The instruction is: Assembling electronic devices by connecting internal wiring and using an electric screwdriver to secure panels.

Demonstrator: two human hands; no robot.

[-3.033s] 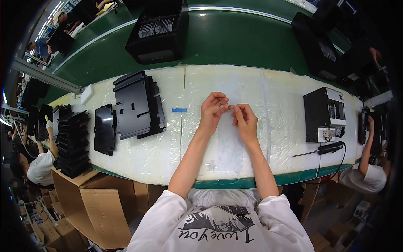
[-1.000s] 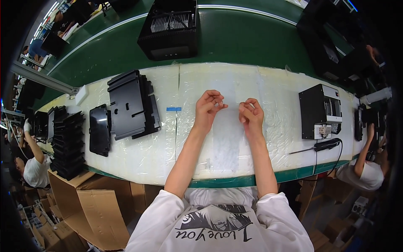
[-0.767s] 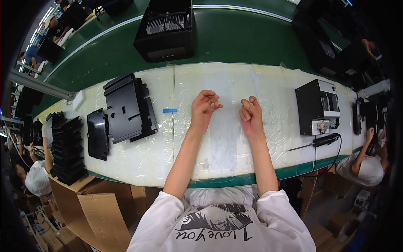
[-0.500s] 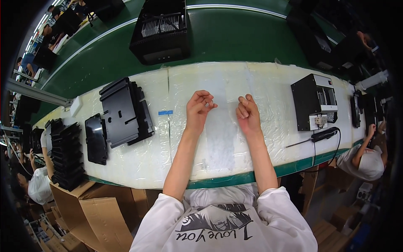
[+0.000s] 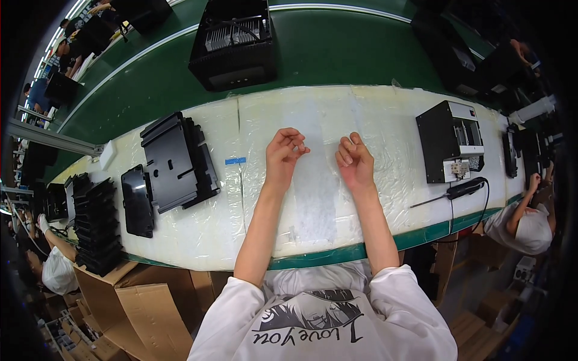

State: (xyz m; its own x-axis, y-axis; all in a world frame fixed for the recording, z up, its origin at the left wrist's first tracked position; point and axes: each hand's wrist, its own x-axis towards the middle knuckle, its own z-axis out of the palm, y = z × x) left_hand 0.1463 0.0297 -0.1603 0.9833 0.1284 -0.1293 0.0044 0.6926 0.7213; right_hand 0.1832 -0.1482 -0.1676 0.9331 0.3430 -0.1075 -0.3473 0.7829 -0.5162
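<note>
My left hand [image 5: 285, 157] and my right hand [image 5: 356, 161] hover over the middle of the pale, film-covered worktop [image 5: 313, 216]. Both are bare, with loosely curled fingers and nothing visible in them; a gap separates the two hands. Left of them, a bit of blue tape [image 5: 235, 160] sticks to the worktop. Beyond it lie flat black plastic panels [image 5: 171, 162] and a smaller glossy black panel [image 5: 138, 200]. To the right stands a black and silver device [image 5: 450, 144], with a corded black screwdriver [image 5: 463, 189] lying in front of it.
Black parts are stacked [image 5: 96, 222] at the left end. Behind the worktop, a green belt [image 5: 331, 54] carries a large open black case [image 5: 233, 48]. Cardboard boxes [image 5: 150, 313] stand below the front edge. Co-workers [image 5: 521, 228] sit at both sides.
My hands have hardly moved and stay curled. The co-worker at the far left has shifted an arm. The view has tilted slightly.
</note>
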